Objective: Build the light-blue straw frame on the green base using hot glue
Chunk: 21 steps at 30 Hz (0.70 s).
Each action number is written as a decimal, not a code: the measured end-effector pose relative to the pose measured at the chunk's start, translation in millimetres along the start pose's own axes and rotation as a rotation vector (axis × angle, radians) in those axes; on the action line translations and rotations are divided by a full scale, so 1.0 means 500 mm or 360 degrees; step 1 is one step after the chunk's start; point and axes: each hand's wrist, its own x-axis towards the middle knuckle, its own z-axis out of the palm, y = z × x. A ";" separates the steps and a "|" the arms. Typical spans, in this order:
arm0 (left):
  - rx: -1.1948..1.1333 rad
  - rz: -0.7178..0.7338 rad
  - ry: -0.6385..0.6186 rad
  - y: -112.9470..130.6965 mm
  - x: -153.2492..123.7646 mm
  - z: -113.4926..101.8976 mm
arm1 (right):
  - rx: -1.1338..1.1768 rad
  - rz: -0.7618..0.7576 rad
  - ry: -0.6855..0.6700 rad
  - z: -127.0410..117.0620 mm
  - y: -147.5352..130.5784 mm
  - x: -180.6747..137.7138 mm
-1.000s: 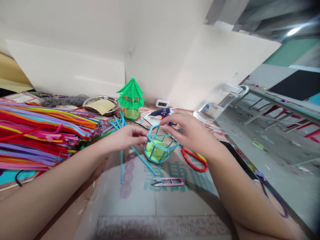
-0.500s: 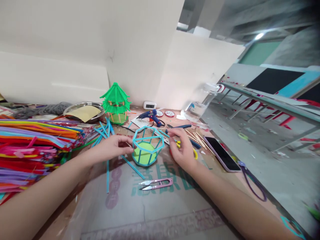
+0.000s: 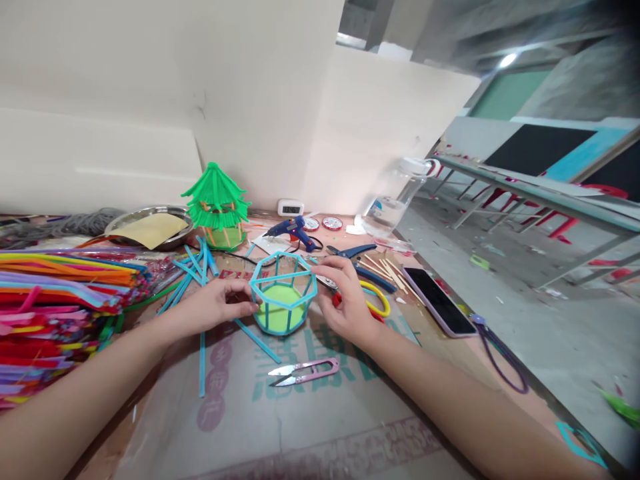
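A light-blue hexagonal frame [image 3: 284,275] of pipe-cleaner strips with a lime-green base stands upright on the covered work surface. My left hand [image 3: 227,303] is at its left side, thumb and curled fingers closed on an edge post. On the opposite side my right hand [image 3: 346,300] has its bent fingers at the upper right rim; the exact contact is partly hidden. Pink thread snips [image 3: 305,371] lie in front of the frame with their blades apart. Loose blue strips [image 3: 203,363] lie beside and under my left wrist. Yellow-and-red handled scissors [image 3: 380,303] rest behind my right hand.
Bundles of coloured pipe cleaners [image 3: 60,300] fill the left. Behind are a metal dish [image 3: 115,230], a green-roofed model house [image 3: 215,207], a blue glue gun [image 3: 295,230] and a timer [image 3: 291,208]. Pliers [image 3: 357,251], wooden sticks [image 3: 385,270], a phone [image 3: 440,300] and a water bottle [image 3: 397,200] are rightward.
My right hand has come in from the right to the frame's rim. My left hand stays at the frame's left side. The whole view has shifted slightly.
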 end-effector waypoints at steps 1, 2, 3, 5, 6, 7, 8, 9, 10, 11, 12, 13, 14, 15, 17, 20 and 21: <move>-0.0006 0.0002 -0.0002 0.000 0.000 0.000 | 0.0011 0.0000 0.0002 0.000 0.000 0.000; -0.0011 0.0005 -0.0002 0.000 0.000 0.001 | 0.0017 0.0000 0.0002 0.001 0.001 -0.001; -0.0013 0.0006 0.0001 0.001 0.000 0.001 | 0.0018 0.0001 -0.0003 0.002 0.001 -0.001; -0.0008 0.0005 0.0009 0.001 0.000 0.001 | 0.0007 0.0007 -0.0019 0.003 0.002 -0.002; -0.0006 0.0008 0.0009 0.001 0.000 0.001 | 0.0000 0.0009 -0.0026 0.004 0.002 -0.002; -0.0007 0.0012 0.0008 0.001 0.000 0.001 | -0.0005 0.0012 -0.0030 0.004 0.003 -0.002; -0.0010 0.0017 0.0007 0.000 0.001 0.000 | -0.0006 0.0014 -0.0032 0.005 0.004 -0.002; -0.0015 0.0024 0.0007 -0.001 0.001 0.000 | -0.0004 0.0017 -0.0032 0.005 0.004 -0.002; -0.0017 0.0030 0.0008 -0.003 0.002 0.000 | -0.0001 0.0020 -0.0033 0.005 0.004 -0.003; -0.0014 0.0033 0.0009 -0.004 0.002 0.000 | 0.0005 0.0025 -0.0034 0.005 0.005 -0.002; -0.0011 0.0030 0.0007 -0.004 0.002 0.000 | 0.0014 0.0030 -0.0032 0.005 0.005 -0.002; -0.0010 0.0024 0.0005 -0.005 0.002 0.000 | 0.0025 0.0032 -0.0024 0.005 0.005 -0.002; -0.0014 0.0016 0.0003 -0.005 0.002 0.000 | 0.0037 0.0031 -0.0009 0.005 0.004 -0.001; -0.0016 0.0007 0.0001 -0.004 0.001 0.000 | 0.0047 0.0029 0.0005 0.005 0.004 -0.001; -0.0012 -0.0002 0.0001 -0.002 0.001 0.001 | 0.0056 0.0018 0.0019 0.004 0.003 0.000; -0.0001 0.0007 0.0009 0.000 0.000 0.001 | 0.0049 0.0016 -0.0016 0.004 0.003 0.000; -0.0004 0.0010 0.0008 0.001 0.001 0.001 | 0.0050 0.0021 -0.0015 0.004 0.003 0.000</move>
